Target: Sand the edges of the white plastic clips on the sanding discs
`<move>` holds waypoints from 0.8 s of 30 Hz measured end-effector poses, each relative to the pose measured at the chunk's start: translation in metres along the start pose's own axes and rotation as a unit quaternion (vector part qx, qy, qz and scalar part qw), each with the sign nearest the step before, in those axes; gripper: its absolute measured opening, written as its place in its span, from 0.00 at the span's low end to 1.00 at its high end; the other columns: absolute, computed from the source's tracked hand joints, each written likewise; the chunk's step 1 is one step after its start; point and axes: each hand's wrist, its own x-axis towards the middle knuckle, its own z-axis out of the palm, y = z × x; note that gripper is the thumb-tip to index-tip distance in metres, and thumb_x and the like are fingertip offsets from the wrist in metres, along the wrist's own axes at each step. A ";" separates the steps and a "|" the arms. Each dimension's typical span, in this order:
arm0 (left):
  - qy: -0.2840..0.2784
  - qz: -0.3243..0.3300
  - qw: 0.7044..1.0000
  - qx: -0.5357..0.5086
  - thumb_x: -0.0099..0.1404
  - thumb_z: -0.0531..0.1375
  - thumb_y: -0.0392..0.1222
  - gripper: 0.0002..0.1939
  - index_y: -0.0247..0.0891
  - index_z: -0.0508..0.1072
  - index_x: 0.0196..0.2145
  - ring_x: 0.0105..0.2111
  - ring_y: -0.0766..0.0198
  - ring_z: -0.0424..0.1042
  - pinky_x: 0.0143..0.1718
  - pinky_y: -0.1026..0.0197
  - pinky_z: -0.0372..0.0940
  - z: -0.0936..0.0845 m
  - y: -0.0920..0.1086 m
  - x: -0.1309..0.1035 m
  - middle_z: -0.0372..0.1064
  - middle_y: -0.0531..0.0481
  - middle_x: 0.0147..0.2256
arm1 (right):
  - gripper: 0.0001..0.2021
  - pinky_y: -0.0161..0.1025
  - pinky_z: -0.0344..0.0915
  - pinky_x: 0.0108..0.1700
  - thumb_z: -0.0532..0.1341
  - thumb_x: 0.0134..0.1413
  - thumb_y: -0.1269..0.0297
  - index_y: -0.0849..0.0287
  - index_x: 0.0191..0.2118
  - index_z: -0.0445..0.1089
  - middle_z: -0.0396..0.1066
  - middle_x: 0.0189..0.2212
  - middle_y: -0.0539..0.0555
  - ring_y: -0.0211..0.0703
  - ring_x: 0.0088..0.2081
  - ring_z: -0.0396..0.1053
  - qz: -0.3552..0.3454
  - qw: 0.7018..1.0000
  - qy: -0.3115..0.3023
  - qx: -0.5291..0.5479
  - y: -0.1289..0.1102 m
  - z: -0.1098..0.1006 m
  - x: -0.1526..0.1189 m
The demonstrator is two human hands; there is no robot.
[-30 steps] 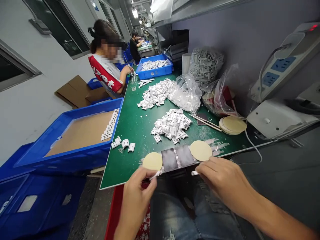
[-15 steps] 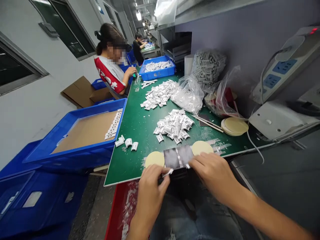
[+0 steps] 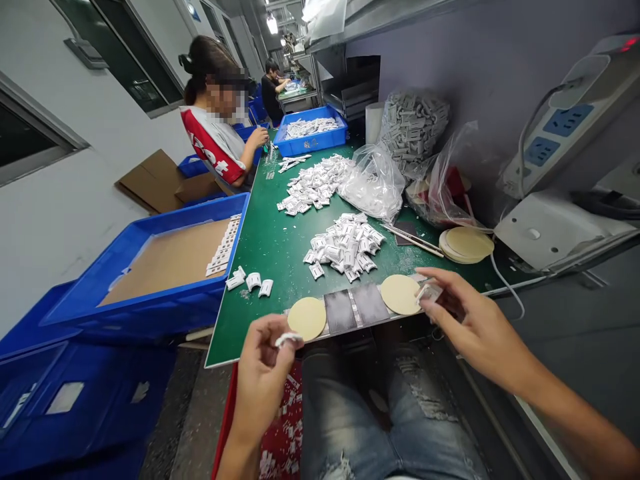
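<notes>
My left hand (image 3: 267,360) pinches a small white plastic part (image 3: 289,339) just off the table's front edge, beside a round yellow sanding disc (image 3: 307,319). Between thumb and fingers of my right hand (image 3: 457,310) is another white plastic part (image 3: 430,292), held at the right rim of a second yellow disc (image 3: 399,295). Two dark grey abrasive sheets (image 3: 340,312) lie side by side between the discs. Behind them is a heap of curved white parts (image 3: 345,248). A few more white parts (image 3: 253,281) lie apart at the left.
A larger pile of white parts (image 3: 317,183) and a clear plastic bag (image 3: 375,183) lie farther back on the green table (image 3: 280,260). Thin sticks (image 3: 415,240) and stacked discs (image 3: 469,245) are at right. A blue tray (image 3: 150,267) stands left; a co-worker (image 3: 215,120) sits beyond.
My hands have moved apart, away from the abrasive sheets: the left toward the left, the right outward and up past the right disc. Each hand now shows a white part.
</notes>
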 end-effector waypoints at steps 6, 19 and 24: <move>0.015 0.114 0.975 0.190 0.68 0.58 0.44 0.07 0.41 0.75 0.40 0.43 0.57 0.74 0.46 0.55 0.67 0.011 -0.011 0.028 0.75 0.48 0.40 | 0.05 0.42 0.67 0.39 0.60 0.62 0.61 0.55 0.39 0.73 0.75 0.37 0.53 0.46 0.39 0.71 -0.027 0.999 0.004 -0.018 0.023 0.017 0.025; -0.060 0.179 0.947 0.261 0.69 0.58 0.41 0.07 0.43 0.74 0.33 0.33 0.59 0.73 0.34 0.60 0.66 0.003 -0.012 0.009 0.74 0.50 0.32 | 0.07 0.44 0.64 0.40 0.58 0.64 0.70 0.52 0.38 0.73 0.74 0.34 0.52 0.46 0.37 0.69 -0.165 0.977 -0.064 -0.122 0.018 0.007 0.007; -0.017 0.144 0.976 0.161 0.69 0.59 0.46 0.08 0.42 0.74 0.35 0.31 0.62 0.70 0.34 0.63 0.65 0.025 0.015 0.030 0.73 0.52 0.31 | 0.07 0.39 0.67 0.34 0.60 0.63 0.58 0.49 0.39 0.75 0.76 0.35 0.51 0.44 0.33 0.71 -0.029 0.998 -0.034 0.048 0.009 0.007 -0.006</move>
